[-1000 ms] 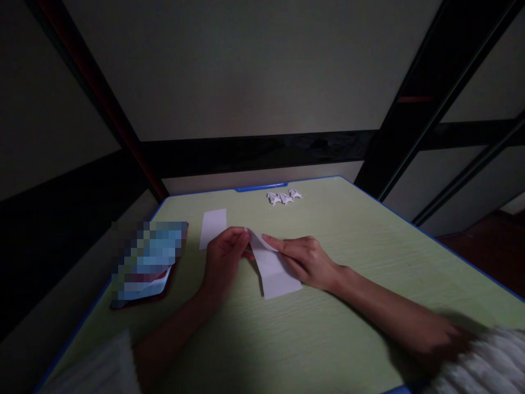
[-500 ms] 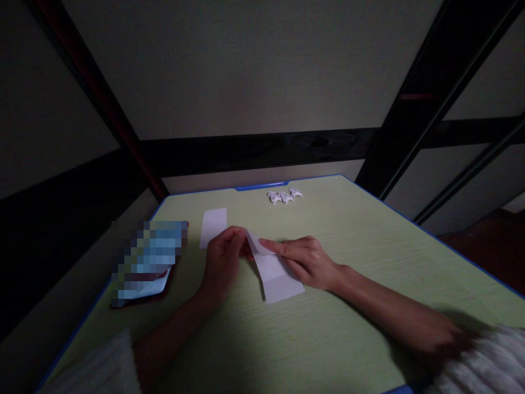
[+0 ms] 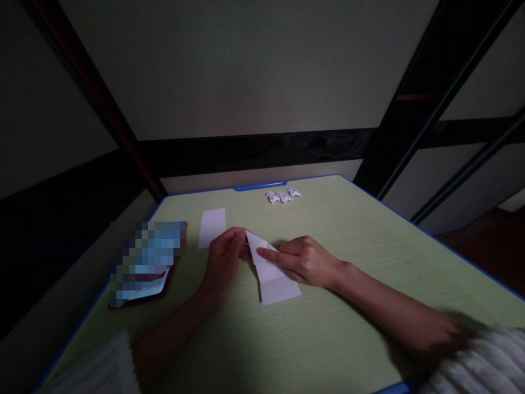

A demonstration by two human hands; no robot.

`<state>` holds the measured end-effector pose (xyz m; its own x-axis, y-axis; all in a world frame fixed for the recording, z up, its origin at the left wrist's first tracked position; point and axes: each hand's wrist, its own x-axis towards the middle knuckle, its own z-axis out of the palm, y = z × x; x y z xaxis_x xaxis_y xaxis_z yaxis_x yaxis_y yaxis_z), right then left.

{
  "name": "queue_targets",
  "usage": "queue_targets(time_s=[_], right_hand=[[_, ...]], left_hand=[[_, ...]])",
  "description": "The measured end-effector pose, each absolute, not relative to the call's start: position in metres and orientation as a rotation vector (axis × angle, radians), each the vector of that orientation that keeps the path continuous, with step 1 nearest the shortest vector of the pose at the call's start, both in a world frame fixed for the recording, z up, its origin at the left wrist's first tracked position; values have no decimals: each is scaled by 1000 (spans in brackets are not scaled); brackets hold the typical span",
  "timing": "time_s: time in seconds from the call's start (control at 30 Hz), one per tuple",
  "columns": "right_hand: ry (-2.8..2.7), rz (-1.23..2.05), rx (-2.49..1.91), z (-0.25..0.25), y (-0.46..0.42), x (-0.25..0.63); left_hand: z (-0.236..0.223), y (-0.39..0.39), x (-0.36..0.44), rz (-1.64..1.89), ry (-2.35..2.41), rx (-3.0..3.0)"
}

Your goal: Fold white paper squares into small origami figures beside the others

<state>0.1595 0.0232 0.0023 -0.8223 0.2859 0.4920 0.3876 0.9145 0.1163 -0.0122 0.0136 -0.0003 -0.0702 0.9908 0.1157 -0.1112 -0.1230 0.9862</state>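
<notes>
A white sheet of paper (image 3: 278, 290), partly folded with its top edge slanting, lies on the table between my hands. My left hand (image 3: 225, 257) is closed, pinching the sheet's upper left corner between thumb and fingers. From the right, my right hand (image 3: 301, 260) grips the sheet's side. Its index fingertip presses on the folded layer, while the other fingers are bent close together and partly cover the right edge. How the underside is folded stays hidden.
Beyond my left hand lies another white paper piece (image 3: 212, 224). Three small folded paper figures (image 3: 283, 197) sit near the back edge of the light green table (image 3: 348, 323). At left is a phone-like device (image 3: 158, 273) with a dark red edge, its screen blurred out.
The folded layer now lies flatter across the sheet's upper part. My right index fingertip has shifted slightly down along it. My left hand keeps its pinch at the corner.
</notes>
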Motion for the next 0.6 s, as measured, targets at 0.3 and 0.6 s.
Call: queue_targets(time_s=[0.3, 0.6], right_hand=[[-2475, -75, -547, -2, 23, 157], [-2479, -45, -529, -2, 23, 157]], left_hand=[[-3, 13, -14, 1364, 952, 1093], [-1, 13, -10, 1354, 1057, 1127]])
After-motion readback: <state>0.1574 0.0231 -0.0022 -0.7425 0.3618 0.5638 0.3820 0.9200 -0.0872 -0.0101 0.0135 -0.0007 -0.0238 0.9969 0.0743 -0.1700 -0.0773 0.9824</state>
